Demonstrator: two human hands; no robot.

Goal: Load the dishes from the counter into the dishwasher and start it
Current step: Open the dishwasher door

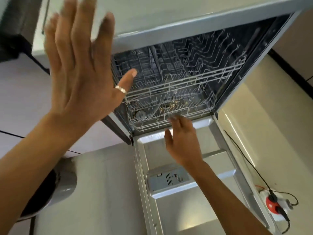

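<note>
Open dishwasher mouth (177, 78), wire racks (169, 89) across it (door (194, 200) down)

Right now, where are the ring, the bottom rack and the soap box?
ring (120, 89): head view, band on the thumb.
bottom rack (147, 128): head view, front wire rail.
soap box (167, 179): head view, middle of grey lid.

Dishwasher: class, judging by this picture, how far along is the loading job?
Done: the door is down. In hand: the right hand reaches for the lower rack at its front rim; the left hand is raised, open and empty. Left: no dishes show in the racks, so all the loading, shutting the door and starting remain.
</note>
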